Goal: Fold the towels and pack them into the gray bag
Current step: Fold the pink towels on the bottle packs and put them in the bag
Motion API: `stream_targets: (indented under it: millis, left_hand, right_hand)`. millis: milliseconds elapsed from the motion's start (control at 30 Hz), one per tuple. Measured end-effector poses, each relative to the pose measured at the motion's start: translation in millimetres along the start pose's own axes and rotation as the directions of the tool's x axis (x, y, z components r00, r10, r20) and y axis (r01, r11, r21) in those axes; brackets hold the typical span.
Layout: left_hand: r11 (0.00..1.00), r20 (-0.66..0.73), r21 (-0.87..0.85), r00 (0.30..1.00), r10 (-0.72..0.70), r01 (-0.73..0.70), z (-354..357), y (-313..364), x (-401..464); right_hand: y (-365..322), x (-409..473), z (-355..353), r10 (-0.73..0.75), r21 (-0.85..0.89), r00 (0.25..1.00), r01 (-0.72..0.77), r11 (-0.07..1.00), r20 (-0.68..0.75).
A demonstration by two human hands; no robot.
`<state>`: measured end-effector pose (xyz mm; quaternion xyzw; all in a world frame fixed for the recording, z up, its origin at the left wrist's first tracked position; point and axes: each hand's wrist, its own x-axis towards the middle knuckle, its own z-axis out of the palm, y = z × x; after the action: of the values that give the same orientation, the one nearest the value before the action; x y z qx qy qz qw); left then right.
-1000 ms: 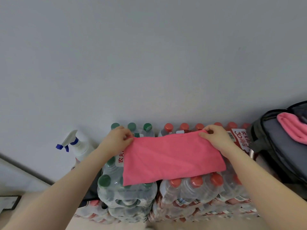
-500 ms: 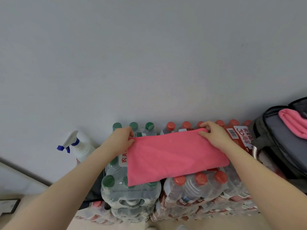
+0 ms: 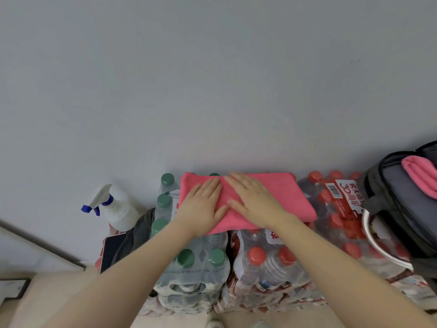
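Note:
A pink towel, folded into a flat rectangle, lies on top of shrink-wrapped packs of water bottles against the wall. My left hand presses flat on its left part, fingers spread. My right hand lies flat on its middle, fingers spread, thumb close to the left hand. Neither hand grips the cloth. At the right edge stands the gray bag, unzipped, with another folded pink towel resting in its opening.
Packs of green-capped bottles and red-capped bottles form the work surface. A white spray bottle with a blue trigger stands at the left beside dark cloth. The grey wall rises directly behind. A metal ring hangs by the bag.
Both hands let go of the towel's far corners and now lie flat on top of it. The towel has been folded over toward the wall and looks narrower.

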<state>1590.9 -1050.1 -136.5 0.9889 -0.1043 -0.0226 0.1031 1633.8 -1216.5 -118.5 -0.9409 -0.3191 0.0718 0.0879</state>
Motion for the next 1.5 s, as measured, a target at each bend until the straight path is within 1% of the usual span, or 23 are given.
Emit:
stream_targets:
  millis: [33,100,200,300,367,400,467,500,533,600,667,733,800,867,967,1033,1133,1200,1267,1300,1367,1433,1500]
  left_hand:
    - [0.999,0.048,0.003,0.998,-0.045,0.045,1,-3,-2]
    - [0.996,0.08,0.053,0.993,-0.082,0.078,-1,-9,-4]
    - [0.993,0.126,0.061,0.986,-0.112,0.105,-6,-15,-6]
    - [0.99,0.138,0.067,0.982,-0.131,0.123,-7,-15,-10]
    - [0.99,0.155,0.065,0.979,-0.135,0.126,-10,-15,-11]
    - [0.989,0.162,0.066,0.977,-0.139,0.13,-10,-15,-11]
    - [0.986,0.171,0.068,0.972,-0.159,0.15,-12,-13,-10]
    - [0.984,0.169,0.069,0.97,-0.176,0.167,-12,-10,-9]
    - [0.98,0.157,0.068,0.968,-0.195,0.187,-12,-6,-7]
    - [0.978,0.121,0.058,0.971,-0.206,0.2,-10,6,-2]
    - [0.988,0.098,0.052,0.984,-0.151,0.147,-8,24,4]
    - [0.997,0.098,0.045,0.993,-0.065,0.061,-7,45,12]
    - [0.999,0.094,0.051,0.996,0.005,-0.01,-5,63,23]
    - [0.997,0.093,0.066,0.995,0.033,-0.039,0,78,33]
    - [0.998,0.152,0.061,0.988,-0.005,-0.005,9,95,42]
    - [0.999,0.145,0.049,0.989,-0.018,0.011,13,107,48]
    - [0.999,0.136,0.031,0.991,-0.021,0.017,18,125,59]
    - [1.0,0.152,0.015,0.988,-0.017,0.015,18,131,64]
    - [0.999,0.176,-0.033,0.984,0.025,-0.02,16,126,63]
    - [0.997,0.171,-0.07,0.984,0.054,-0.042,14,120,60]
    - [0.991,0.121,-0.116,0.99,0.078,-0.064,8,104,50]
    - [0.991,0.094,-0.122,0.993,0.066,-0.054,2,82,38]
    - [0.994,0.082,-0.096,0.995,0.062,-0.054,-4,58,26]
  right_hand:
    - [4,-1,6,0.016,-0.025,0.998,-0.015,1.0,0.064]
    - [15,-4,9,0.076,-0.064,0.991,-0.069,0.996,0.112]
    - [36,-11,6,0.2,-0.087,0.974,-0.191,0.978,0.108]
    - [60,-21,2,0.338,-0.085,0.938,-0.332,0.94,0.076]
    - [72,-27,1,0.416,-0.011,0.907,-0.416,0.909,0.069]
    - [77,-29,1,0.453,0.062,0.888,-0.458,0.887,0.075]
    - [81,-33,2,0.543,0.25,0.835,-0.547,0.799,0.091]
    - [81,-37,3,0.578,0.305,0.812,-0.572,0.761,0.079]
    - [82,-40,4,0.599,0.308,0.8,-0.581,0.753,0.045]
    - [84,-45,2,0.613,0.257,0.79,-0.59,0.766,-0.015]
    - [88,-47,-3,0.635,0.293,0.772,-0.602,0.742,-0.021]
    - [90,-46,-8,0.659,0.354,0.752,-0.621,0.699,0.016]
    - [90,-46,-9,0.653,0.377,0.756,-0.62,0.689,0.049]
    - [91,-48,-11,0.627,0.376,0.777,-0.597,0.708,0.054]
    - [101,-54,-22,0.554,0.456,0.831,-0.513,0.728,0.051]
    - [107,-60,-34,0.53,0.509,0.847,-0.476,0.717,0.046]
    - [117,-64,-48,0.529,0.515,0.849,-0.456,0.726,0.006]
    - [117,-64,-57,0.531,0.558,0.846,-0.423,0.714,-0.038]
    - [104,-62,-62,0.495,0.629,0.864,-0.333,0.702,-0.095]
    - [94,-61,-62,0.462,0.642,0.877,-0.278,0.715,-0.135]
    - [72,-55,-59,0.382,0.609,0.906,-0.199,0.768,-0.186]
    - [51,-44,-52,0.322,0.517,0.931,-0.194,0.834,-0.17]
    - [33,-33,-43,0.298,0.429,0.946,-0.218,0.876,-0.128]
